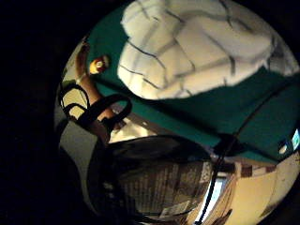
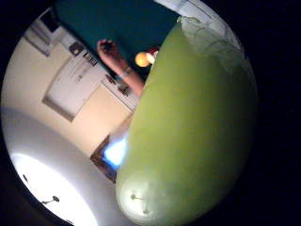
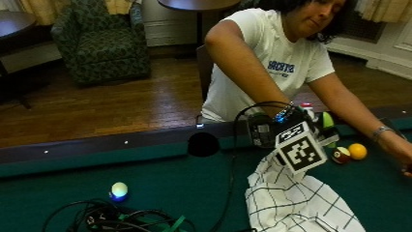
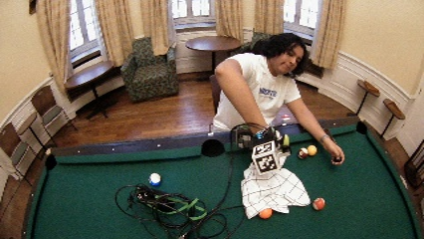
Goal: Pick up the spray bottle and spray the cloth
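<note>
Person at table: clothing and hand gear.
White short-sleeved T-shirt (image 3: 283, 63) with small blue chest lettering; black glove on right hand (image 3: 270, 128); bracelet (image 3: 380, 130) on bare hand's wrist; black straps.

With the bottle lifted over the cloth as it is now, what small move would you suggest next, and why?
Probably squeeze the trigger. The gloved right hand holds the green spray bottle above the pool table, and the checked cloth lies directly beneath the palm, so the bottle seems placed to spray. The nozzle's aim is not visible, so tilt it down if needed.
</note>
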### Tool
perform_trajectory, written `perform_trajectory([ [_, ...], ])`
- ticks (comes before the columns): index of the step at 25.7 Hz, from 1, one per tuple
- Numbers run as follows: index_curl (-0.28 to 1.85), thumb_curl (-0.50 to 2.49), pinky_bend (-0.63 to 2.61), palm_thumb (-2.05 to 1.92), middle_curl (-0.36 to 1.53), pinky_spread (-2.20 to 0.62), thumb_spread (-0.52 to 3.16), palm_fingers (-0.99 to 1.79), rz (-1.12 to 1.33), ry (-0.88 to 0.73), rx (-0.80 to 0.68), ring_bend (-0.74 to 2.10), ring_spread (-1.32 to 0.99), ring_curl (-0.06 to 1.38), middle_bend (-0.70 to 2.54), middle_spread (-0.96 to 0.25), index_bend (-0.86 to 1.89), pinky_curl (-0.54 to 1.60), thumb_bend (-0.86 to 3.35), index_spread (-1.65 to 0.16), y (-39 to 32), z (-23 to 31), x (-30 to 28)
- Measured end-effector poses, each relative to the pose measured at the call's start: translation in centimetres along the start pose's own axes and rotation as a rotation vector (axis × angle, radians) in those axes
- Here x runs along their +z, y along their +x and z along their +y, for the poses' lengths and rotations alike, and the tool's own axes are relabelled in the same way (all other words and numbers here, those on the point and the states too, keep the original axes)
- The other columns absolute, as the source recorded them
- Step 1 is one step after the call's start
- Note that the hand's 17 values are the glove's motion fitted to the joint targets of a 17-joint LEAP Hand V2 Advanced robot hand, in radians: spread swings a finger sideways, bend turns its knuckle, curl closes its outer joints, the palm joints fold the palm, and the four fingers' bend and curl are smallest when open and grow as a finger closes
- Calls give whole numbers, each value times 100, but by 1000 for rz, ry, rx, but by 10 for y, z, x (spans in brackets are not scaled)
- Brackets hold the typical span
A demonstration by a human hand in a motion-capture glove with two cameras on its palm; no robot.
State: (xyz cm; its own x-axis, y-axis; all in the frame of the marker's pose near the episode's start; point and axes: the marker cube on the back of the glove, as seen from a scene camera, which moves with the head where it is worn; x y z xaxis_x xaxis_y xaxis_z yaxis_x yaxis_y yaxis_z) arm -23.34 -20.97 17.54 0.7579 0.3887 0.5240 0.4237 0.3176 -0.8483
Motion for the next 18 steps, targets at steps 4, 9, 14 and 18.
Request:
perform_trajectory([
  [4,60,70,40,106,54,-30,-5,134,-12,79,-221,71,-23,52,71,-18,34,45,-2,-32,-49,7,-19],
  [9,60,70,40,106,54,-30,-5,134,-56,202,-505,71,-23,52,71,-18,34,45,-2,-32,-94,7,-31],
  [14,60,70,40,106,54,-30,-4,134,-81,352,-764,71,-23,52,71,-18,34,45,-2,-32,-122,-9,-26],
  [18,60,70,40,106,54,-30,-4,135,-178,376,-893,70,-23,52,71,-18,34,45,-2,-32,-135,-35,-14],
])
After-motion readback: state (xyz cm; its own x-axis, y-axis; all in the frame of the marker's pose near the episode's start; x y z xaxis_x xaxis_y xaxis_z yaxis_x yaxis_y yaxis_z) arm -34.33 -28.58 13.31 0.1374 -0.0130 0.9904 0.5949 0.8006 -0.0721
